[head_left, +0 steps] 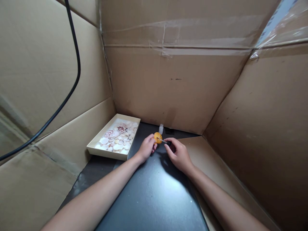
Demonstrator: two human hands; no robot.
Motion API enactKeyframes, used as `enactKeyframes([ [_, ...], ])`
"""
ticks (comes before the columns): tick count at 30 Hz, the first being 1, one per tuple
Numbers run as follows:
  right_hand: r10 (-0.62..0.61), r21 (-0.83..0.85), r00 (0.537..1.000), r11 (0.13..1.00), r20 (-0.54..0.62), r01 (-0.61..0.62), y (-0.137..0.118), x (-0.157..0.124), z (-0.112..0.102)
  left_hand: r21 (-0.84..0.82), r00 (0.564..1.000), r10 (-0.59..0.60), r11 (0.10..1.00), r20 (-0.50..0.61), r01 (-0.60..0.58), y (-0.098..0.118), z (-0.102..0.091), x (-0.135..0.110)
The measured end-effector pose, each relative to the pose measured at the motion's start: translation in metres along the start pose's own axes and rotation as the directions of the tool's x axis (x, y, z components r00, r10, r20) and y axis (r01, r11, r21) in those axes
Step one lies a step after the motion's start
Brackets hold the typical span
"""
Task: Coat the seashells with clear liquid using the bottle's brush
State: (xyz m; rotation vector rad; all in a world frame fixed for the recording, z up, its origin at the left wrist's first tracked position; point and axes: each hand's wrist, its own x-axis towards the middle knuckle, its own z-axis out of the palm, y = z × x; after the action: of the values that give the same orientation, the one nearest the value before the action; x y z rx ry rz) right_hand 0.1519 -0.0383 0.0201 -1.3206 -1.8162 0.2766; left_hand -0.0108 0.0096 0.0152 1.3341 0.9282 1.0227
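My left hand (147, 147) pinches a round orange shell (158, 137) by its left edge, just above the dark table. From the right, my right hand (177, 153) grips the black handle of a thin brush (165, 141). The brush's tip meets the face of the shell, or is very close to it. Just behind the shell stands a small clear bottle (161, 129), upright and without a cap. Left of my hands, a shallow cream tray (107, 154) holds many loose shells (117, 138), mostly white, a few with reddish-brown markings.
Tall cardboard walls (154, 86) enclose the dark table (144, 192) at the back and both sides. A black cable (77, 61) hangs in front of the left wall. A flat cardboard piece (207, 157) lies on the right, under my right forearm.
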Motion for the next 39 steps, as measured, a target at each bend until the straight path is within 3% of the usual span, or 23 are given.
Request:
enactKeyframes([
  [2,-0.002,-0.008,1.0,1.0,0.029,0.002,-0.0003,-0.0001,0.0,-0.009,1.0,0.006,1.0,0.0,-0.006,-0.0006,-0.0001,0.0002],
  [6,0.109,-0.079,0.993,0.991,-0.038,-0.112,0.0005,0.0003,-0.0011,-0.019,1.0,0.003,1.0,0.012,-0.003,-0.0006,-0.0003,0.0003],
  [12,0.003,-0.001,0.998,1.0,0.07,-0.003,-0.0019,-0.0009,-0.0011,-0.028,1.0,0.008,1.0,0.003,-0.008,-0.0002,0.0,-0.0003],
  [16,0.087,-0.03,0.996,0.996,0.017,-0.087,-0.0016,-0.0005,-0.0018,-0.024,1.0,-0.004,1.0,0.002,0.004,-0.0002,0.0001,-0.0009],
  [24,0.041,0.027,0.997,0.999,0.064,-0.042,-0.0038,-0.0016,-0.0002,-0.022,1.0,0.004,1.0,0.004,-0.004,-0.0009,0.0,-0.0006],
  [35,0.092,-0.099,0.995,0.99,-0.044,-0.096,-0.0036,0.0,-0.003,-0.02,1.0,0.007,1.0,0.004,-0.007,0.0015,0.0004,-0.0021],
  [39,0.009,-0.044,1.0,0.999,-0.007,-0.01,-0.0067,-0.0012,-0.0032,-0.018,1.0,0.013,1.0,0.002,-0.013,0.0004,0.0003,-0.0018],
])
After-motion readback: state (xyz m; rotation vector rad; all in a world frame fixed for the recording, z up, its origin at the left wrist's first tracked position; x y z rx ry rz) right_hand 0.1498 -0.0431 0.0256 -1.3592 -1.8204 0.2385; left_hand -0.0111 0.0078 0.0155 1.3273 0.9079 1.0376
